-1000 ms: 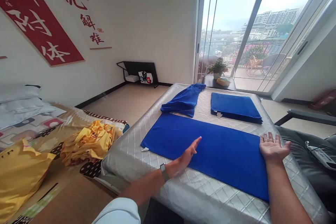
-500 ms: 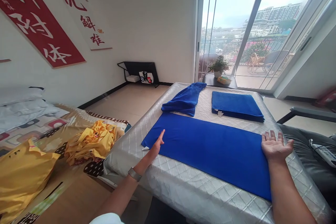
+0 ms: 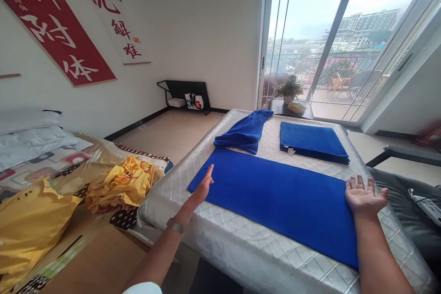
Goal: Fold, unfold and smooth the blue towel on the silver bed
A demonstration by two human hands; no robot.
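Observation:
A long blue towel (image 3: 275, 197) lies flat across a table covered in quilted silver cloth (image 3: 248, 257). My left hand (image 3: 201, 189) is open, fingers straight, resting at the towel's left end. At the towel's right end my right hand (image 3: 364, 196) lies flat with fingers spread. Behind the long towel sit a loosely bunched blue towel (image 3: 244, 131) and a neatly folded blue towel (image 3: 312, 140).
A bed (image 3: 51, 165) on the left carries yellow clothes (image 3: 120, 183), a yellow bag (image 3: 27, 225) and pillows. A grey chair (image 3: 409, 183) stands at the right. A potted plant (image 3: 290, 88) sits by the glass balcony doors; red banners hang on the wall.
My left hand slid from the towel's middle leftwards to its left end. My right hand stayed at the right end.

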